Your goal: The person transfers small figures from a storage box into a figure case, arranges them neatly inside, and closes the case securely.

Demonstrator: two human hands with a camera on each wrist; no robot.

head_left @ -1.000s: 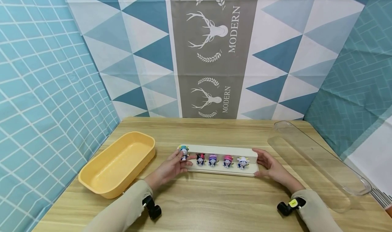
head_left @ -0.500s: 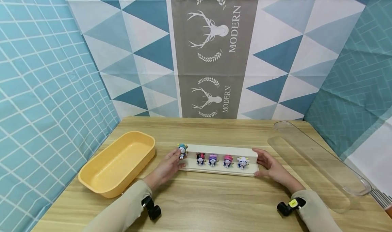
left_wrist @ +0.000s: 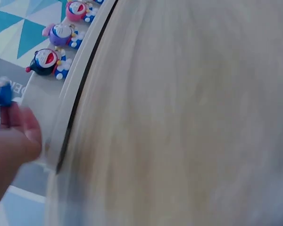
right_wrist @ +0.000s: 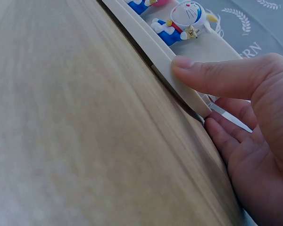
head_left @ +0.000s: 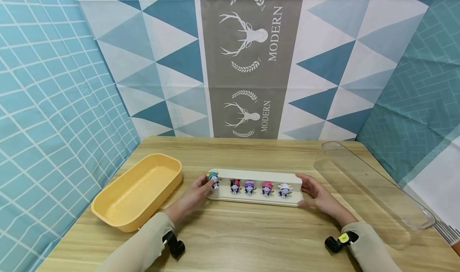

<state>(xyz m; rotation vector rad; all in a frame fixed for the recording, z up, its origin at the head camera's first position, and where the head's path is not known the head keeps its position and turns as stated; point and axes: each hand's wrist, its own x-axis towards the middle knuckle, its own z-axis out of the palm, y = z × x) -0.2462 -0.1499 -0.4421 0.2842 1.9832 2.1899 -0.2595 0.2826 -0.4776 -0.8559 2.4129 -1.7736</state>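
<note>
A long cream stand (head_left: 244, 198) bears several small cartoon cat figurines in a row. Their hats are black and red, purple (head_left: 249, 187), pink (head_left: 267, 188) and white (head_left: 285, 190). At its left end is a figurine with a teal hat (head_left: 214, 179), which my left hand (head_left: 194, 194) pinches between thumb and fingers. This figurine is blurred in the left wrist view. My right hand (head_left: 320, 198) grips the stand's right end, its thumb over the front edge in the right wrist view and the other fingers around the end.
A yellow plastic basin (head_left: 138, 192) stands at the left of the wooden table (head_left: 251, 240). A long clear plastic cover (head_left: 373, 184) lies along the right side. Behind the table hangs a patterned cloth (head_left: 248, 64).
The teal-hatted figurine has shifted slightly left, going up and then back down at the stand's left end. My left fingers have drawn back from the stand's front. The right hand keeps its place.
</note>
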